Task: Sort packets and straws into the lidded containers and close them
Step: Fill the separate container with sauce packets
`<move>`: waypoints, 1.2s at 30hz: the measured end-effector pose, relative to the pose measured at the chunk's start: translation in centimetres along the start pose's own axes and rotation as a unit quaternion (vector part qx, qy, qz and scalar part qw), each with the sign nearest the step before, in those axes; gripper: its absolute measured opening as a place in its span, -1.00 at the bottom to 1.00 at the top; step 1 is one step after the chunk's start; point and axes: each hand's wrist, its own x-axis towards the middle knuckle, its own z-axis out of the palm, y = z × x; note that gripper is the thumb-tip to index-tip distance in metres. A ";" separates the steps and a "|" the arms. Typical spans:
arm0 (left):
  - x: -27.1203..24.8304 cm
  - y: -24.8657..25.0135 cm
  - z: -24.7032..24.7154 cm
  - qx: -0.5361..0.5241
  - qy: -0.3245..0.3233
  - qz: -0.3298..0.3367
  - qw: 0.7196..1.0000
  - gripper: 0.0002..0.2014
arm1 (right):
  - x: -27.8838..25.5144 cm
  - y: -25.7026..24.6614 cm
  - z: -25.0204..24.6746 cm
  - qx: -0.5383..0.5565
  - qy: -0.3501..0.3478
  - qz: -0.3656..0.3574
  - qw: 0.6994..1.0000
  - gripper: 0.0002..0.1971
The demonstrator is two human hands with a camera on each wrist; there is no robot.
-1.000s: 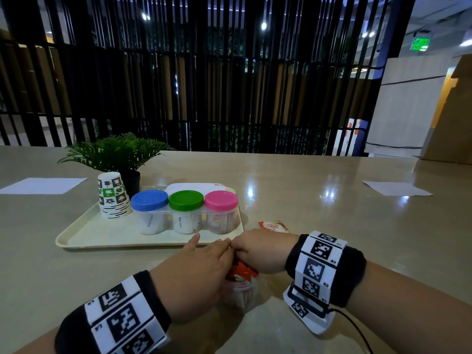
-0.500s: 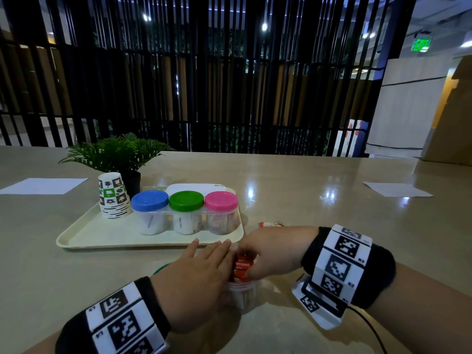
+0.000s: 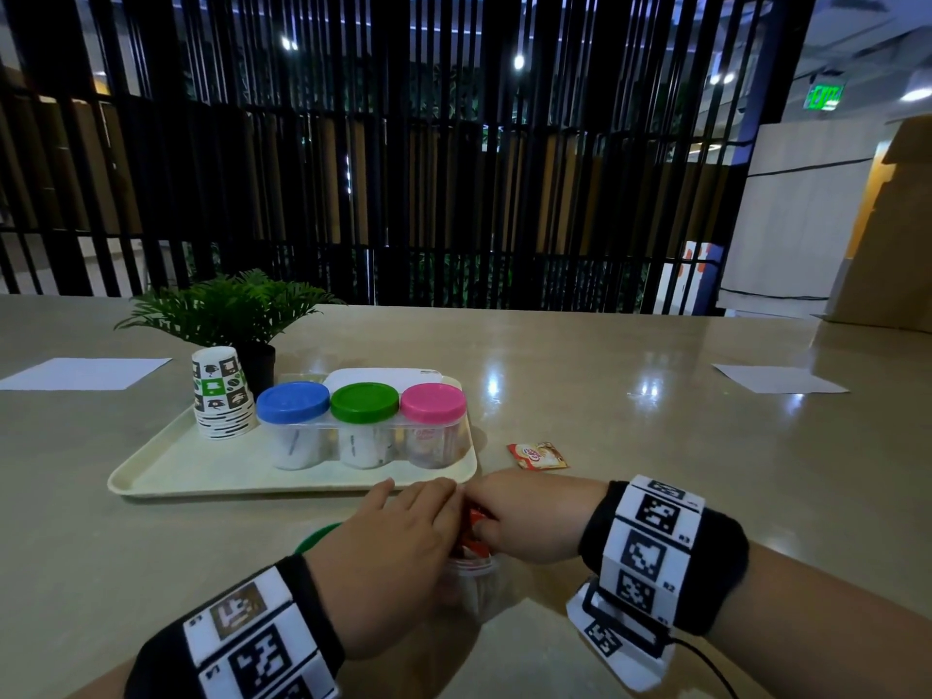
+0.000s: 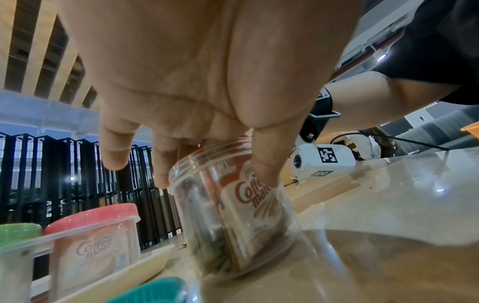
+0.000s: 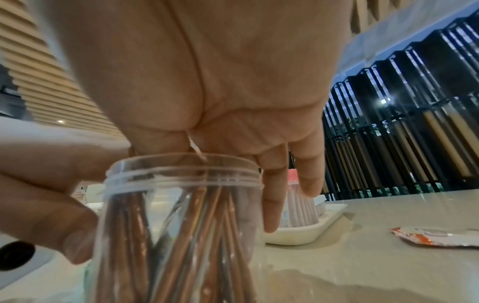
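— Since a second ago, what moved?

— Both hands have stayed over the open clear jar [image 3: 471, 580]; the right forearm drew back a little, so the loose packet [image 3: 537, 455] on the tabletop [image 3: 655, 496] beyond it now shows whole.

— What is the left hand [image 3: 388, 552] doing?

— It wraps the jar from the side. The left wrist view shows its thumb pressed on the jar wall and its fingers [image 4: 114, 151] curved round the far side.

— And the right hand [image 3: 524, 522]?

— It sits on the jar's mouth with fingers curled round a red packet [image 3: 474, 532], part of which sticks up above the rim. From the right wrist view, more packets stand on edge inside the jar.

— Where does the jar stand?

— Upright on the tabletop, just in front of the tray [image 3: 166, 471]. A green lid [image 3: 315, 537] lies beside it, partly hidden by the left hand.

— And on the tray?

— Three closed jars in a row, with a blue lid [image 3: 292, 402], a green one and a pink lid [image 3: 432, 402], plus a stack of paper cups [image 3: 222, 393].
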 end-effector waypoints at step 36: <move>-0.1 -0.7 -1.1 -0.064 -0.085 0.018 0.994 -0.37 | 9.9 13.9 -1.0 -0.094 0.016 0.185 0.978 -0.44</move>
